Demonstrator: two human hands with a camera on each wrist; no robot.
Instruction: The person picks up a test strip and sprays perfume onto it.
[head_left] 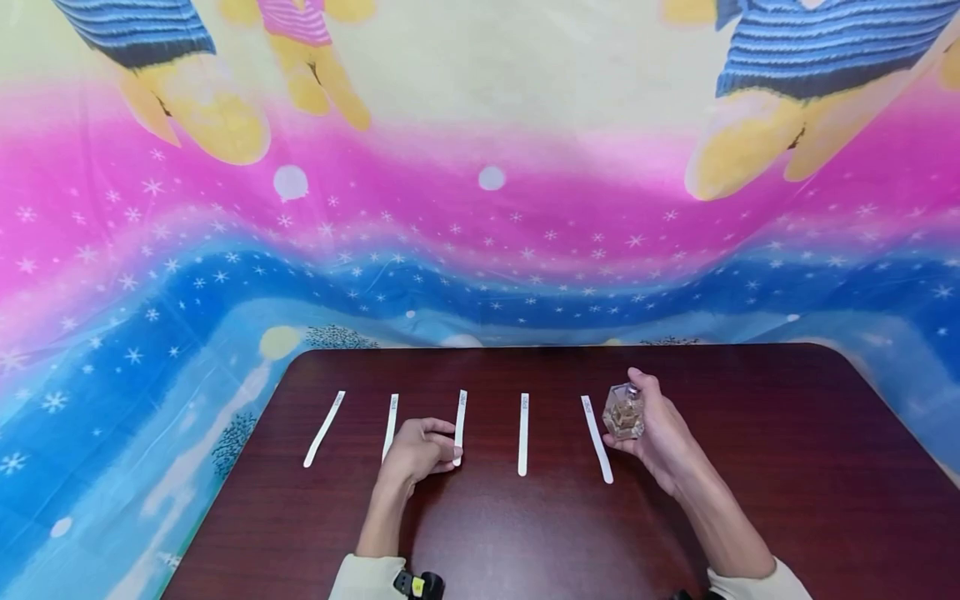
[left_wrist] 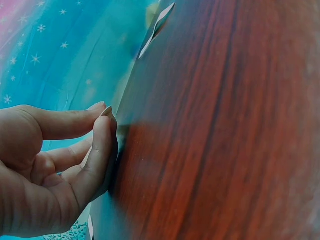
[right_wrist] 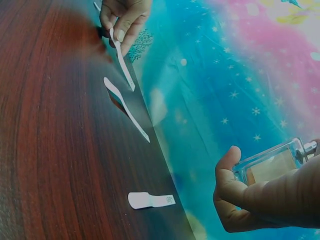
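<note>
My left hand (head_left: 417, 452) pinches the rounded near end of a white paper test strip (head_left: 461, 414), the middle one of a row. In the left wrist view only a bit of that strip (left_wrist: 107, 111) shows between thumb and finger. From the right wrist view, the held strip (right_wrist: 125, 67) slopes away from the fingertips. A clear, faceted glass perfume bottle (head_left: 624, 412) with pale liquid is gripped in my right hand (head_left: 666, 443), right of the last strip (head_left: 597, 440). The right wrist view shows fingers curled about the bottle (right_wrist: 272, 165).
More white strips lie spaced on the dark wood table (head_left: 480, 533): a far-left strip (head_left: 324, 429), one partly behind the left hand (head_left: 391, 417), and another right of the held one (head_left: 523, 433). A patterned cloth (head_left: 480, 275) hangs behind the table's back edge.
</note>
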